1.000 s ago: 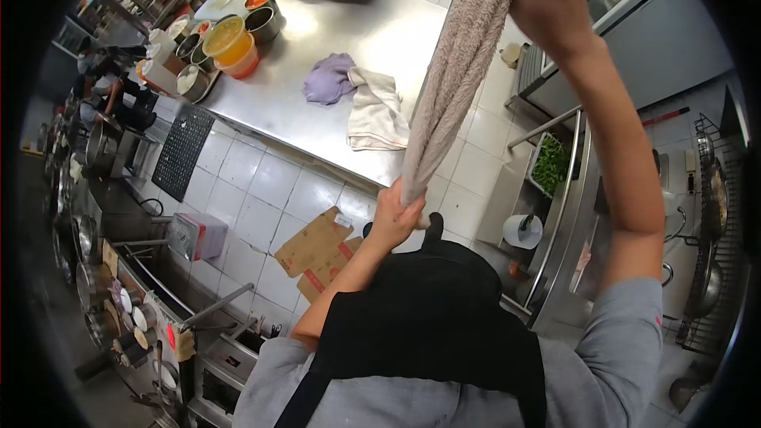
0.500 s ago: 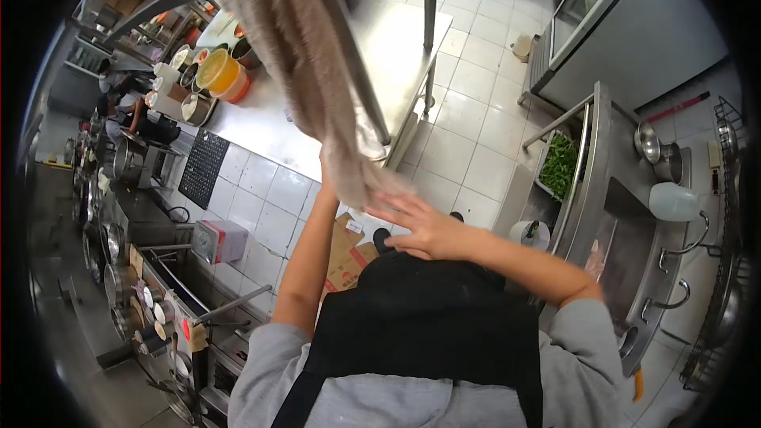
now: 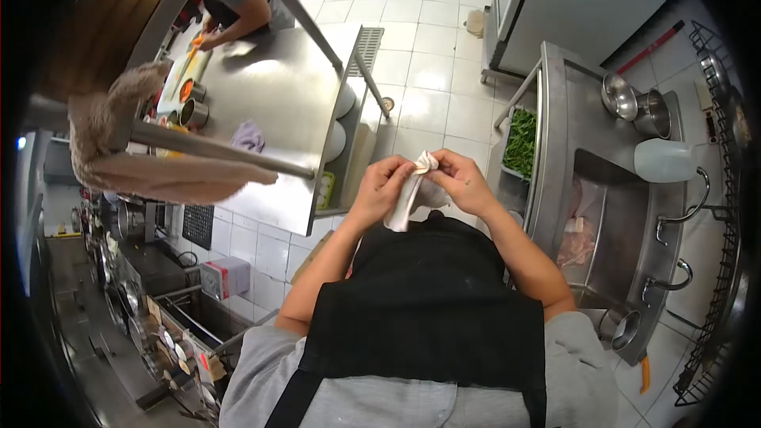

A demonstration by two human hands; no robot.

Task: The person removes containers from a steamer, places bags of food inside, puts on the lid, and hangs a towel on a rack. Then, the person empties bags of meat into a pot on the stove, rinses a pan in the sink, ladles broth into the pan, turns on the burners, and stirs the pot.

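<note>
In front of my black apron, a limp white cloth [image 3: 407, 204] hangs between my hands, its top bunched into a small twist or knot. My left hand [image 3: 382, 188] is closed, thumb and fingers pinching the cloth just left of the twist. On the other side, my right hand [image 3: 465, 184] grips the bunched end with bent fingers. Whether the cloth is actually tied cannot be made out. Left of my hands, a beige towel [image 3: 158, 178] drapes over a metal rail, touched by neither hand.
At the left a steel table [image 3: 269, 79] bears pots and a purple cloth [image 3: 248, 136]; a person [image 3: 238, 0] works at its far side. To the right stands a steel sink [image 3: 626, 214] with raw meat [image 3: 577, 239] in it, near a tray of green vegetables [image 3: 520, 143].
My hands have left the beige towel and now hold the white cloth together. My view has turned, so the towel appears farther left, and a person at the table has come into view.
</note>
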